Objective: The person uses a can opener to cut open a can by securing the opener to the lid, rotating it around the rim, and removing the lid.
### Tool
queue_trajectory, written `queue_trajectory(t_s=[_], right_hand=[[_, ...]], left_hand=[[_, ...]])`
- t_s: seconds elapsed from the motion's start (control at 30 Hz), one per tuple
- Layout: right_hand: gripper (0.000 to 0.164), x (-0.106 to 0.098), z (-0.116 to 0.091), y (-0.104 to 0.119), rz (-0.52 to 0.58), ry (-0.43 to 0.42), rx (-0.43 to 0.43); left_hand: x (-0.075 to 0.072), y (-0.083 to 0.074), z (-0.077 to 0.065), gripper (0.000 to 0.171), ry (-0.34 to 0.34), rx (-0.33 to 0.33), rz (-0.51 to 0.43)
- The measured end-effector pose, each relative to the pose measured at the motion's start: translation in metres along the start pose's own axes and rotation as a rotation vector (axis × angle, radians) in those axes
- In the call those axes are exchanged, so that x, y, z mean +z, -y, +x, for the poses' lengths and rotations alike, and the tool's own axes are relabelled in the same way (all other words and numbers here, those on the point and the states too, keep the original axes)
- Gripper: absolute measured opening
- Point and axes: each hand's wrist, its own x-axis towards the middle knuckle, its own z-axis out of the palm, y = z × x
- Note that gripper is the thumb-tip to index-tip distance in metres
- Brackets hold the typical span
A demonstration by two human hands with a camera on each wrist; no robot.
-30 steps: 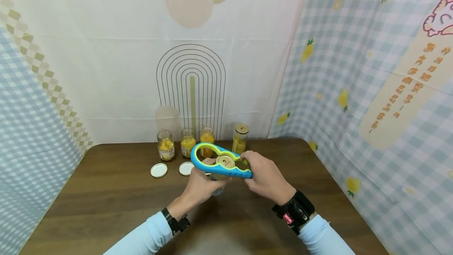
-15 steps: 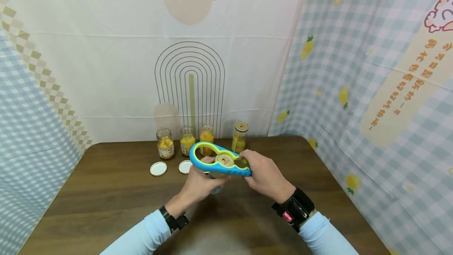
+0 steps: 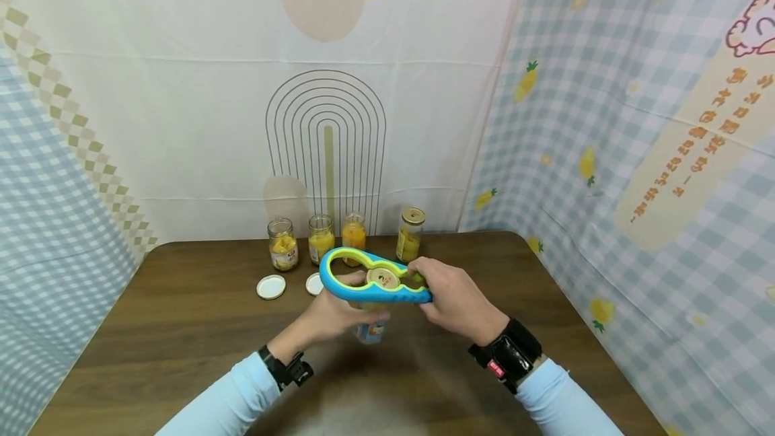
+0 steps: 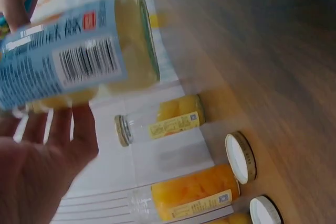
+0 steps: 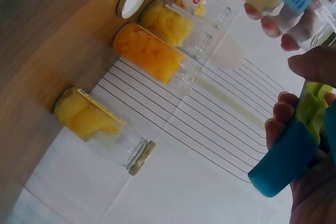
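My left hand point(image 3: 329, 315) grips a glass jar point(image 4: 79, 56) with a blue label and barcode, holding it off the table below the opener. Its gold lid point(image 3: 383, 278) sits inside a middle opening of a blue and lime-green jar opener point(image 3: 387, 296). My right hand point(image 3: 457, 298) holds the opener by its handle end, with fingers and thumb curled round both arms in the right wrist view. In the left wrist view, the jar lies across the upper left, with left-hand fingers point(image 4: 79, 129) against its side.
Three lidless jars of yellow and orange fruit point(image 3: 282, 251) point(image 5: 149, 53) stand along the table's back edge. A lidded jar point(image 3: 410, 237) stands to their right. White-lined lids point(image 3: 270, 286) lie before them on the brown table point(image 3: 181, 342). Patterned cloths point(image 3: 200, 120) hang behind and beside it.
My left hand and wrist have shifted slightly left, and more of the blue-labelled jar shows below the opener. The opener's looped end has moved a little left. My right hand has barely moved.
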Motion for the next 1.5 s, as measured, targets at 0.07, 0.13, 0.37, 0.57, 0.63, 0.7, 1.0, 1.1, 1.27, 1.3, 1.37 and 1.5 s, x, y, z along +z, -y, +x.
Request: queue_trajectory(t_s=[0.07,0.13,0.37,0.57,0.63,0.7,1.0,1.1,1.27,1.3,1.37,1.5], right_hand=[[0.045,-0.002,0.0,0.0,0.005,0.002,-0.022],[0.046,-0.002,0.0,-0.001,0.011,0.006,-0.039],[0.047,-0.004,-0.003,-0.002,0.033,0.016,-0.052],[0.048,-0.002,-0.006,-0.004,0.037,0.009,-0.061],[0.048,-0.001,-0.007,-0.005,0.039,-0.003,-0.059],[0.049,0.001,-0.008,-0.006,0.036,-0.022,-0.048],[0.05,0.002,-0.022,-0.021,0.034,-0.14,0.056],[0.05,0.0,-0.029,-0.026,0.038,-0.159,0.092],[0.052,-0.002,-0.039,-0.032,0.038,-0.193,0.138],[0.052,-0.003,-0.04,-0.033,0.038,-0.202,0.143],[0.054,-0.004,-0.042,-0.035,0.036,-0.22,0.145],[0.054,-0.008,-0.045,-0.037,0.026,-0.256,0.136]], left_hand=[[-0.003,-0.001,-0.001,0.048,0.045,0.013,-0.026],[-0.005,-0.002,-0.002,0.049,0.081,0.002,-0.051],[-0.007,-0.001,-0.005,0.052,0.15,-0.046,-0.097],[-0.004,0.001,-0.005,0.046,0.151,-0.025,-0.098],[-0.003,0.002,-0.005,0.046,0.136,-0.019,-0.071],[-0.002,0.003,-0.004,0.045,0.119,-0.019,-0.05],[-0.006,0.0,0.014,0.042,-0.086,-0.101,0.174],[-0.007,0.0,0.029,0.045,-0.142,-0.105,0.294],[-0.012,0.002,0.056,0.04,-0.164,-0.102,0.483],[-0.013,0.002,0.062,0.038,-0.16,-0.11,0.511],[-0.015,0.002,0.073,0.036,-0.147,-0.124,0.541],[-0.018,-0.002,0.096,0.032,-0.114,-0.133,0.588]])
